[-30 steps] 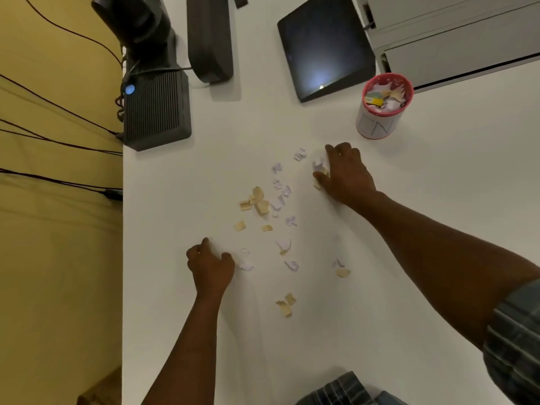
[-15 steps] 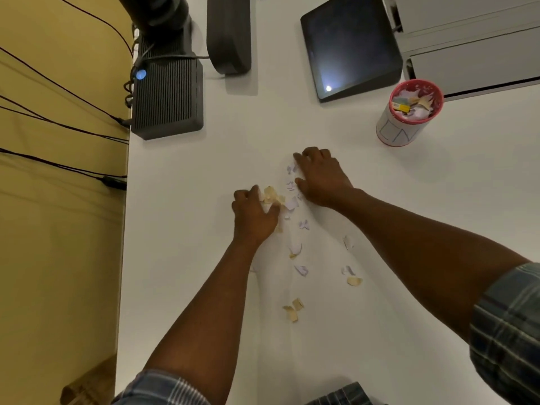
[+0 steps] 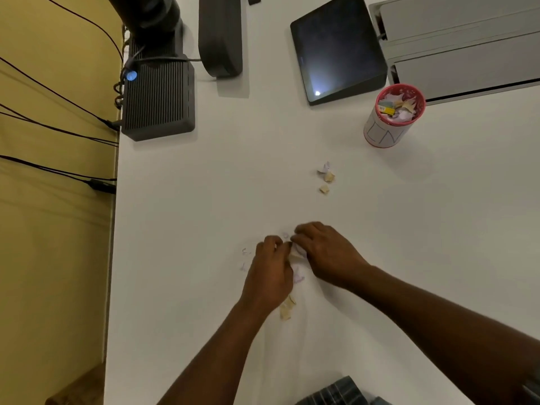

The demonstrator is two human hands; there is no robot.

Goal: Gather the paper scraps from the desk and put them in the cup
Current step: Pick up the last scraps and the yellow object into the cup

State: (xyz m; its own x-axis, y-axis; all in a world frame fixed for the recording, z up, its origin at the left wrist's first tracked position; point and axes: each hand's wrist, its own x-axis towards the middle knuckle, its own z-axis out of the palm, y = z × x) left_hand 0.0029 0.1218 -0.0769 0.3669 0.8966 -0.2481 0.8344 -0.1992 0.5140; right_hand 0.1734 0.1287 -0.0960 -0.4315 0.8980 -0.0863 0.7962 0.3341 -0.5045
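While both hands work the same patch of desk, this is how I read the layout from my remote seat:

Left hand: my left hand (image 3: 270,273) lies knuckles up on the desk (image 3: 190,229), fingers curled inward toward the other hand. I cannot tell whether it actually pinches any paper or only herds it.

Right hand: my right hand (image 3: 327,254) sits just beside it, fingertips nearly touching the left, fingers bent down over the paper. Again, I cannot tell if anything is gripped underneath.

Why so close: I judge the two hands are cupped against each other as a pair of walls, so loose bits bunch into one heap that can be lifted in a single go.

Gathered pile: pale and tan paper scraps (image 3: 296,268) show in the gap between the hands, partly hidden by them.

Stragglers near: tan scraps (image 3: 287,308) lie by the left wrist, outside the cupped area, and faint white bits (image 3: 245,258) rest just left of the left hand.

Stragglers far: a small cluster (image 3: 325,176) sits well apart, between the hands and the cup.

Cup: the red-rimmed cup (image 3: 393,116) stands upright at the far right, near the dark tablet (image 3: 336,48), already holding paper. Its open mouth faces up, so a handful can simply be dropped in.

Progress: by my estimate the job is well along, with one heap plus the outlying bits left to collect.

Risk: light scraps may slip out between the fingers on the lift.
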